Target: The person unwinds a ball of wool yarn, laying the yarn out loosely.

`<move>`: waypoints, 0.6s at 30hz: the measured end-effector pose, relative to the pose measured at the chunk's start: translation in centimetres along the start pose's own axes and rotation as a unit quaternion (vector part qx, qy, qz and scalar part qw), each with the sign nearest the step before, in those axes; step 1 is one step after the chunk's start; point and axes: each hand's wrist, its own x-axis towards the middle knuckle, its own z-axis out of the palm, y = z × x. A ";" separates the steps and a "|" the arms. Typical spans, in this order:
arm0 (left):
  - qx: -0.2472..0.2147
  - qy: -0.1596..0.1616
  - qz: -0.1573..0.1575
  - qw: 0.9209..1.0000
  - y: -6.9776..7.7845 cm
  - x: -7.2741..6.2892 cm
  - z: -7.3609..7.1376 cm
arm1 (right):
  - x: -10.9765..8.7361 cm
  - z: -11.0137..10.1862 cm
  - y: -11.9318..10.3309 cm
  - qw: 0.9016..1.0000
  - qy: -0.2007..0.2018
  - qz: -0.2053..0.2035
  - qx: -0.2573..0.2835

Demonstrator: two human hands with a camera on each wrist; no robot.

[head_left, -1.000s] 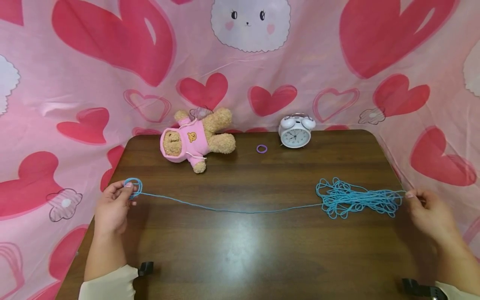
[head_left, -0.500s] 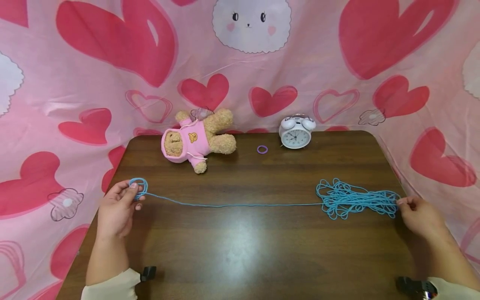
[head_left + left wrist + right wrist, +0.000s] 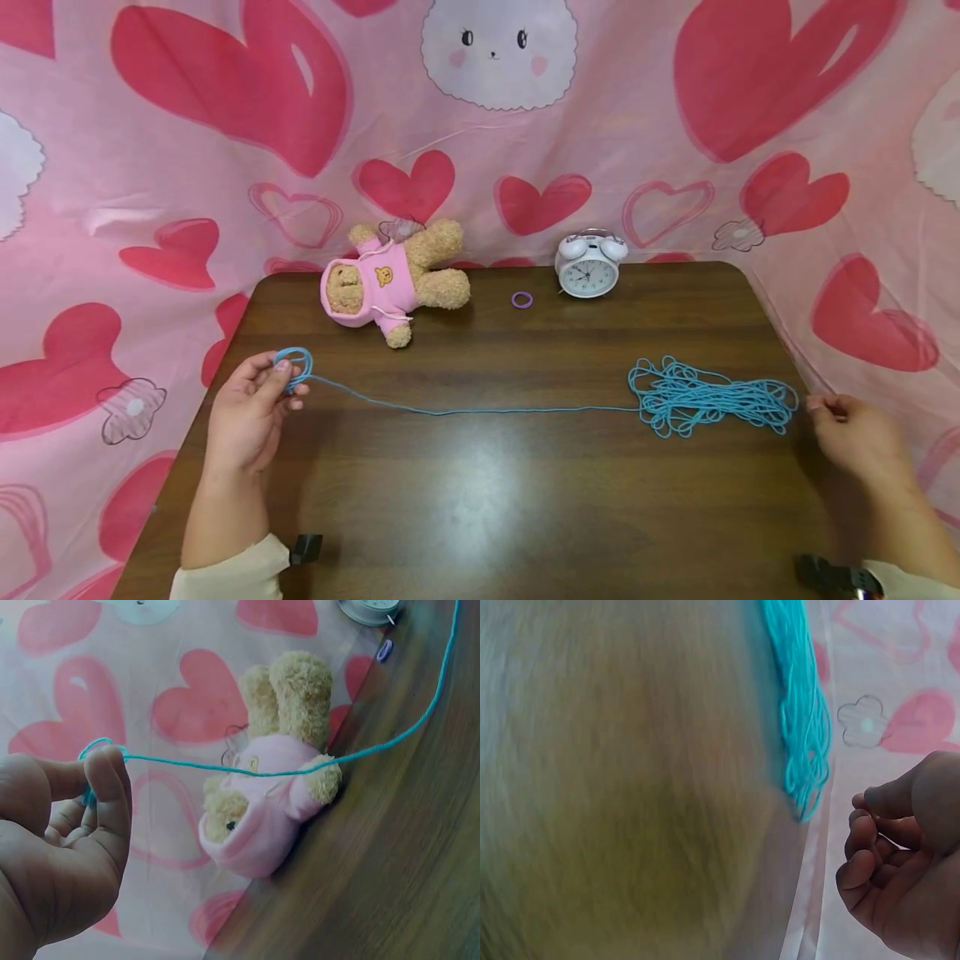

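Observation:
My left hand point(image 3: 251, 408) pinches a small coil of blue cord point(image 3: 297, 363) above the left side of the table. From that coil a single strand runs right, dipping to the wood, into a long looped bundle of the same cord point(image 3: 697, 398). In the left wrist view the strand crosses in front of the teddy bear point(image 3: 262, 795). Just beyond the bundle's right end is my right hand point(image 3: 858, 433), apart from it. The right wrist view has its fingers curled, thumb against the index finger point(image 3: 859, 801), with no cord visible between them.
The bear in a pink hoodie lies at the back left of the brown wooden table point(image 3: 465, 517). A purple ring point(image 3: 522, 300) and a white twin-bell alarm clock point(image 3: 588, 265) are at the back. Pink heart-print cloth point(image 3: 540, 133) surrounds the table.
My left hand has moved right and slightly up with the coil. The right hand held the bundle's right end earlier; now it has let go and a gap shows between them.

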 end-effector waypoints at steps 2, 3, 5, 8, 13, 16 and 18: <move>-0.009 -0.007 0.004 1.000 0.0 0.0 0.3 | -0.2 0.1 -0.6 1.000 0.003 -0.011 0.005; -0.012 -0.011 0.006 1.000 0.0 0.1 0.5 | -0.2 0.2 -1.0 1.000 0.004 -0.015 0.011; -0.015 -0.019 0.011 1.000 0.0 0.2 0.8 | -0.3 0.5 -1.9 0.999 0.006 -0.021 0.028; -0.013 -0.029 0.021 0.999 0.0 0.3 1.2 | -0.2 1.1 -3.5 0.998 0.018 -0.040 0.049; -0.010 -0.053 0.039 0.998 0.5 0.4 2.0 | 0.0 2.0 -6.8 0.994 0.050 -0.076 0.064; -0.010 -0.065 0.045 0.997 0.9 0.3 2.6 | 0.0 2.6 -9.3 0.991 0.056 -0.092 0.080; -0.010 -0.070 0.047 0.996 1.1 0.3 3.1 | 0.0 3.0 -11.0 0.990 0.044 -0.097 0.095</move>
